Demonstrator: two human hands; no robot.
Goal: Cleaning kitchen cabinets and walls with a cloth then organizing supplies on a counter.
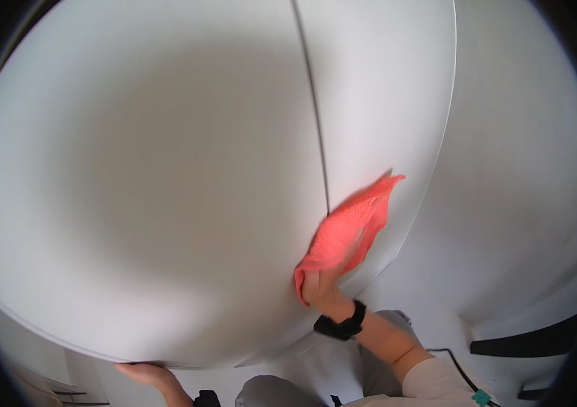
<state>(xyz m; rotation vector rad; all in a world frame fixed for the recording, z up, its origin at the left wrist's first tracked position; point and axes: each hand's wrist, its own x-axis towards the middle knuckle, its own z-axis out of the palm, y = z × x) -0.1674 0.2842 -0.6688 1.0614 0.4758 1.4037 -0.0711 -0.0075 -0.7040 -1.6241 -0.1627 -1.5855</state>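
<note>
A large, smooth white panel (176, 152) with a dark seam fills most of the view. My right hand (321, 287), with a black band on its wrist, presses a coral-red cloth (347, 236) on the panel where the seam meets it. The cloth covers most of the fingers. Down at the panel's lower edge is my left hand (143, 373), touching the rim from beneath; its fingertips are hidden under the edge.
Another white surface (512, 178) lies beyond the curved edge on the right. Dark curved parts (527, 341) stand at the lower right. A black cable (456, 358) with a green piece runs beside my right sleeve. My knees are under the panel's lower edge.
</note>
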